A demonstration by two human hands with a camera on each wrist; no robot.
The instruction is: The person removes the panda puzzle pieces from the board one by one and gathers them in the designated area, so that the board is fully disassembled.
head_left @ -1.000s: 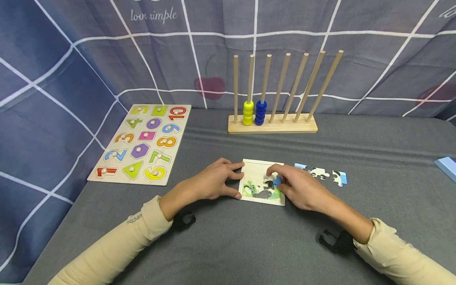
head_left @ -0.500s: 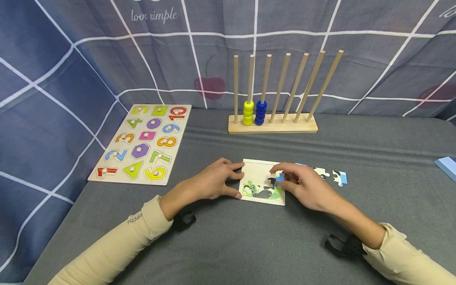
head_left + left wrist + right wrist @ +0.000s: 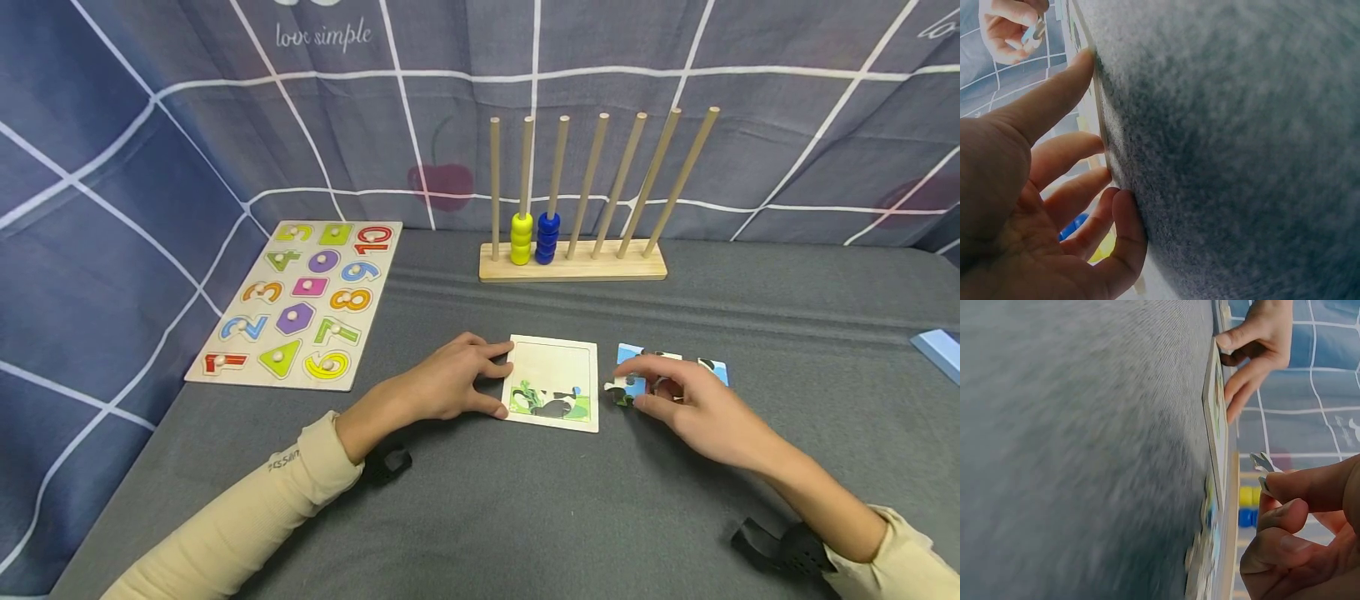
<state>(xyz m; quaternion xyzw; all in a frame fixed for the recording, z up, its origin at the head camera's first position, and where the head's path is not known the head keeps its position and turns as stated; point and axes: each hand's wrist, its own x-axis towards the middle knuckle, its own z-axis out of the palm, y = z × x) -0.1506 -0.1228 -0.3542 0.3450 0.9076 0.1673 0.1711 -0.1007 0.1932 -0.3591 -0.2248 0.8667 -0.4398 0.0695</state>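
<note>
Puzzle tray (image 3: 553,360) centre, number board (image 3: 296,302) left, peg rack (image 3: 573,265) behind, loose pieces (image 3: 660,371) right.

1. A grey felt-covered counter (image 3: 525,517) fills the lower view.
2. A blue-grey cloth backdrop (image 3: 787,150) with white grid lines hangs behind the far edge and along the left edge.
3. Faded red cherry prints (image 3: 442,179) and the words "love simple" (image 3: 322,35) mark the cloth.
</note>
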